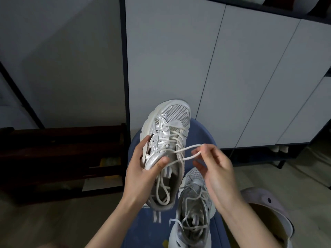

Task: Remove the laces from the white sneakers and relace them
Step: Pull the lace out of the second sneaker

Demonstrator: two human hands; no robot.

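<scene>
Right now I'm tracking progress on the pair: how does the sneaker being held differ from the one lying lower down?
The held sneaker is gripped at its side by the left hand, toe pointing away; the lower sneaker lies untouched on the blue surface. The right hand pinches a lace loop drawn out of the held sneaker; the lower sneaker's laces lie slack. Both are white and silver and still laced.
</scene>
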